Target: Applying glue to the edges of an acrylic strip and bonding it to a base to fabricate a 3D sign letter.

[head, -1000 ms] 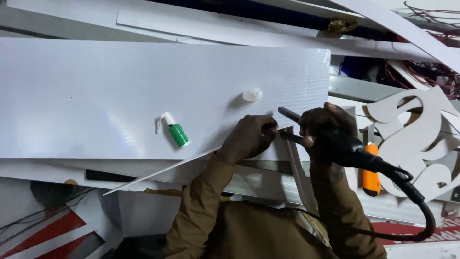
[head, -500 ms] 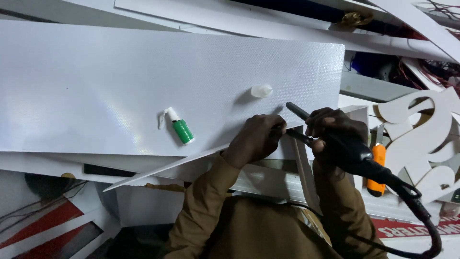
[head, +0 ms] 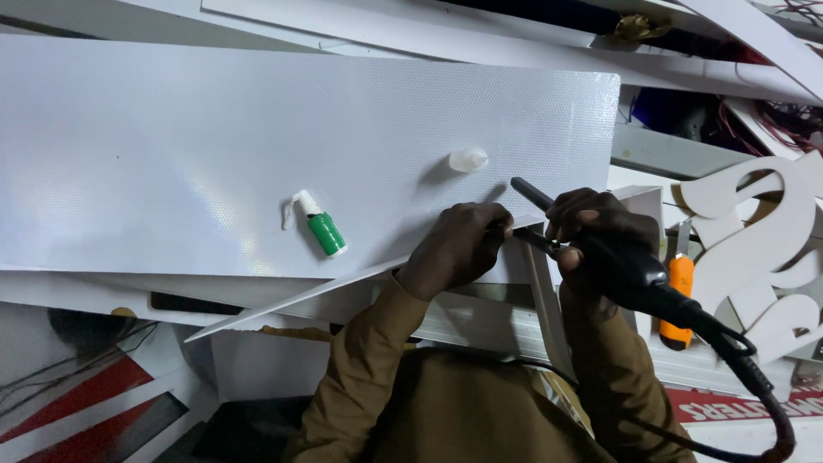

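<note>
A large white textured sheet (head: 257,146) lies across the bench. My left hand (head: 454,249) is closed in a fist at the sheet's near edge, pressing on a thin white strip (head: 343,287) that runs out to the left. My right hand (head: 591,236) grips a black corded hand tool (head: 634,274) whose thin tip (head: 525,189) points up-left onto the sheet's lower right corner, just beside my left hand. A small green bottle with a white nozzle (head: 321,227) lies on the sheet to the left. A small white cap-like piece (head: 468,159) rests above my hands.
An orange-handled knife (head: 679,291) lies to the right beside white cut-out letter shapes (head: 754,231). The tool's black cable (head: 763,386) loops down at the lower right. More white panels and strips (head: 429,34) are stacked at the far side. Red and white pieces (head: 77,394) lie lower left.
The view has shifted a little. My hands and the tool have stayed at the sheet's lower right corner, the tool tip edging slightly along the edge.
</note>
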